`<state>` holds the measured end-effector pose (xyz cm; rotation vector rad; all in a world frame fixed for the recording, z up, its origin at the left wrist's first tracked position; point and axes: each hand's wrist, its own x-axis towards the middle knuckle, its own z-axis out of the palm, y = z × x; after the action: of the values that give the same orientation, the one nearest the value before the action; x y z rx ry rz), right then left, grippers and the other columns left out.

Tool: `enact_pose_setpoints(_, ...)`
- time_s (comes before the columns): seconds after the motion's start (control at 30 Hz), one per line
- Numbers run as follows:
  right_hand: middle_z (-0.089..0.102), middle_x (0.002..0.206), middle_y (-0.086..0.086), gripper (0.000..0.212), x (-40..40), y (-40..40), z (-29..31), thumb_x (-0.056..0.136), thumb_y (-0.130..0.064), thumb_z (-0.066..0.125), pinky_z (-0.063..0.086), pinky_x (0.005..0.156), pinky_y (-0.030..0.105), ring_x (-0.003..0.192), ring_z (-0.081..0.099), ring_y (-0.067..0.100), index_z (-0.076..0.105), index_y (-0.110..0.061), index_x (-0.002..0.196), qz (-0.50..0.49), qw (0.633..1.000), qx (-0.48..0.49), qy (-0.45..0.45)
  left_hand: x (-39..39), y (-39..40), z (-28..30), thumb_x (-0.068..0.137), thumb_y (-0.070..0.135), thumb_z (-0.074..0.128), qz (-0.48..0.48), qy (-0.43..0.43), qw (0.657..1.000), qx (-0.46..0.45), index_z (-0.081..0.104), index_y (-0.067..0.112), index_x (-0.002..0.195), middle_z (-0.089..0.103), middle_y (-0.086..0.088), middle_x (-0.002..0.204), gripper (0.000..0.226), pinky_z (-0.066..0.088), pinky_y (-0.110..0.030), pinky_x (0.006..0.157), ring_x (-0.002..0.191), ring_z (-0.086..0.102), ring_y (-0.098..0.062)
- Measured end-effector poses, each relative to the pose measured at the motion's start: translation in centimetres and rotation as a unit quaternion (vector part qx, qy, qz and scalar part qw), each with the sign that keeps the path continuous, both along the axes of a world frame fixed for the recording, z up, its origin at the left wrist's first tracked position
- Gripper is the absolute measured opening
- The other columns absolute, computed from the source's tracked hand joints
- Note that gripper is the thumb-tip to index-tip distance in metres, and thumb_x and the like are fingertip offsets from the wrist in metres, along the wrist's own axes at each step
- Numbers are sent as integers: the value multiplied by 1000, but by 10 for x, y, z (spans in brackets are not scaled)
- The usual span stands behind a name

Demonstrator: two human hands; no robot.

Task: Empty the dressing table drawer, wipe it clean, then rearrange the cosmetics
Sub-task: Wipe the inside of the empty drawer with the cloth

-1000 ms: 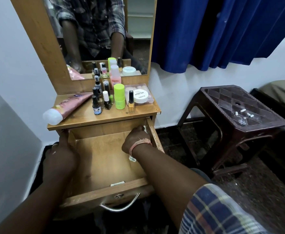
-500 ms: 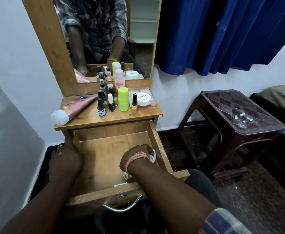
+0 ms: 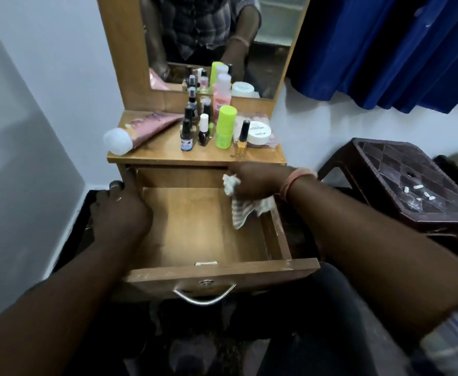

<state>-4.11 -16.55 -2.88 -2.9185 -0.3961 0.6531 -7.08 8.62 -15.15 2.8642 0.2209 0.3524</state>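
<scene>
The wooden drawer [image 3: 222,272] of the dressing table stands pulled out, its inside bare apart from a small white scrap at the front. My right hand [image 3: 255,183] grips a striped white cloth [image 3: 245,210] at the drawer's far right corner, just under the tabletop. My left hand [image 3: 119,213] holds the drawer's left wall. On the tabletop [image 3: 173,154] stand several cosmetics: a pink tube [image 3: 146,128] lying down, a lime green bottle [image 3: 225,126], small dark bottles [image 3: 186,131], a yellow nail polish [image 3: 242,139] and a white jar [image 3: 259,132].
A mirror [image 3: 271,36] rises behind the cosmetics. A dark brown plastic stool [image 3: 401,169] with small white bits on it stands to the right. Blue curtain [image 3: 385,44] hangs at the upper right. A white wall [image 3: 32,104] closes the left side.
My right hand with the cloth has moved from the drawer's near right part back to the far right corner. The view has shifted slightly; my left hand stays on the left wall.
</scene>
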Motion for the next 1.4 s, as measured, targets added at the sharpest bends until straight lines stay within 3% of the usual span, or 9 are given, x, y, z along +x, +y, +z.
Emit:
enact_pose_setpoints(0.2, 73, 88, -4, 17, 14, 4, -17, 96, -21, 56, 53, 64, 26, 72, 67, 17, 71, -17, 102, 156, 973, -172, -22, 11, -5, -5, 86, 12, 42, -33, -12, 999, 32, 36, -6, 153, 45, -33, 148, 69, 47, -59, 89, 112, 53, -53)
enact_pose_setpoints(0.33, 70, 115, 9, 21, 3, -1, -37, 98, -22, 56, 51, 96, 36, 108, 65, 28, 70, -15, 112, 156, 952, -259, 43, 11, -5, -7, 89, 13, 46, -32, 18, 998, 43, 28, -3, 158, 27, -27, 164, 73, 44, -57, 96, 132, 44, -48)
enact_pose_setpoints(0.5, 65, 124, 3, 32, -11, 17, -31, 95, -29, 65, 41, 78, 21, 112, 61, 18, 64, -18, 125, 298, 837, -404, 215, 9, -5, -4, 91, 16, 47, -27, 36, 999, 24, 28, 2, 159, 26, -21, 166, 72, 43, -56, 98, 138, 41, -44)
enact_pose_setpoints(0.7, 70, 111, 7, 30, 18, -1, -24, 90, -23, 72, 52, 83, 28, 90, 67, 14, 67, -12, 117, 258, 906, -333, 38, 11, -5, -4, 91, 15, 45, -16, 31, 999, 21, 30, 2, 158, 25, -21, 167, 70, 44, -56, 95, 131, 46, -44)
enact_pose_setpoints(0.87, 69, 89, 4, 16, -1, 17, -34, 87, -18, 75, 49, 74, 18, 82, 66, 13, 68, -6, 94, 318, 851, -347, 232, 10, -5, -3, 89, 19, 48, -12, 34, 999, 17, 29, 4, 159, 26, -18, 167, 74, 45, -54, 94, 131, 47, -43)
enact_pose_setpoints(1.03, 73, 108, 0, 21, 17, 13, -35, 82, -28, 80, 52, 70, 18, 85, 69, 13, 74, -16, 98, 298, 875, -349, 152, 10, -7, 0, 90, 21, 50, -17, 41, 999, 0, 30, 4, 158, 26, -18, 167, 73, 43, -57, 100, 137, 42, -43)
enact_pose_setpoints(1.17, 62, 76, 3, 9, -17, 25, -45, 88, -12, 71, 46, 49, 18, 59, 56, 14, 67, -8, 95, 326, 826, -373, 269, 8, -6, 2, 91, 28, 51, -19, 46, 999, -5, 28, 6, 159, 24, -16, 168, 75, 41, -56, 103, 139, 39, -42)
enact_pose_setpoints(1.33, 64, 90, 2, 15, -5, 12, -46, 86, -18, 75, 53, 62, 16, 75, 58, 18, 70, -17, 100, 293, 887, -320, 157, 9, -6, 6, 89, 29, 52, -20, 62, 998, -24, 29, 6, 158, 25, -17, 167, 76, 41, -59, 104, 137, 40, -43)
enact_pose_setpoints(1.4, 68, 95, 3, 24, -19, 16, -48, 85, -16, 75, 39, 39, 5, 69, 59, 14, 73, -10, 108, 301, 857, -355, 223, 8, -4, 6, 89, 29, 52, -24, 64, 997, -30, 28, 7, 159, 22, -15, 169, 77, 41, -60, 104, 137, 40, -44)
